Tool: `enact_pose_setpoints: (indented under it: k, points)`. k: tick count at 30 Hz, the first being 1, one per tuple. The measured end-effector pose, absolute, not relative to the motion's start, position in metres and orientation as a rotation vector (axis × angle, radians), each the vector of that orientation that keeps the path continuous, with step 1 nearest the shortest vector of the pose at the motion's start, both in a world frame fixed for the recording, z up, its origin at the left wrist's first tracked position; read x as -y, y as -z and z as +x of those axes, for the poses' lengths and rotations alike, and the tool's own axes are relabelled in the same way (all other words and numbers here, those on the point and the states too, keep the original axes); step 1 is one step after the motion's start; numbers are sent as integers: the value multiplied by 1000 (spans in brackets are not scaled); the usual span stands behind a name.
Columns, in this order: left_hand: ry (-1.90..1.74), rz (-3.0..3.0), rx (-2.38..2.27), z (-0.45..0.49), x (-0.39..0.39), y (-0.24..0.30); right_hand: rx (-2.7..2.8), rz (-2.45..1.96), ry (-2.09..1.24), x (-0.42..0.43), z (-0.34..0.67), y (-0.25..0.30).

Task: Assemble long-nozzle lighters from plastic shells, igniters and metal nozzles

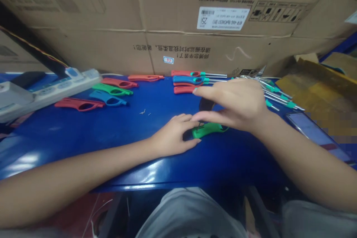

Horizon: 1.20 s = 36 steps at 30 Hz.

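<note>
A green lighter handle shell [208, 130] lies on the blue table [111, 130] near its front edge. My left hand [175, 135] rests beside the shell's left end, fingers curled and touching it. My right hand [237, 106] hovers just over the shell, fingers stretched leftward and slightly spread, their tips meeting my left fingers; whether they pinch anything is hidden. The shell's right half is covered by my right hand.
Red, green and blue handle shells [108, 91] lie at the back left, assembled lighters [192, 79] at the back centre, metal tubes with green ends [275, 95] at the right. A power strip [52, 87], a phone [318, 134], small metal bits [143, 112] and cardboard boxes [178, 18] surround the area.
</note>
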<state>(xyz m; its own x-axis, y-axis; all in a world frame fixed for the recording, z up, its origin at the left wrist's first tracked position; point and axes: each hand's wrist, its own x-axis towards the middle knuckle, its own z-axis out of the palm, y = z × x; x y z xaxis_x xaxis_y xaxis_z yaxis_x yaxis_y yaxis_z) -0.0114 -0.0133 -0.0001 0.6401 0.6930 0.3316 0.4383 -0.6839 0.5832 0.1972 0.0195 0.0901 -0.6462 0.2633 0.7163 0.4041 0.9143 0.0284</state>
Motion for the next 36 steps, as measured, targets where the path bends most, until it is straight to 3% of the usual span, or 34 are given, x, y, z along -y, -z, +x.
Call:
enact_pose_setpoints:
  k: [2, 6, 11, 15, 21, 26, 31, 36]
  points:
    - [-773, 2399, -889, -9, 12, 0, 2295, -403, 222, -20, 194, -86]
    - [-785, 2419, -855, -9, 10, 2, 2157, -416, -151, -17, 191, -77]
    - [-788, 2436, -807, -13, 7, 2, 2133, -349, 281, -19, 202, -75]
    - [-747, 2435, -813, -13, 6, 0, 2209, -456, -172, -18, 204, -77]
    - [-765, 2423, -805, -14, 7, 1, 2161, -466, 262, -16, 209, -79]
    - [-752, 2426, -804, -14, 7, 1, 2227, -529, -216, -14, 210, -82]
    - [-774, 2429, -795, -14, 8, 0, 2184, -492, 186, -13, 208, -77]
    - [-737, 2433, -825, -14, 8, -1, 2176, -542, -290, -12, 201, -73]
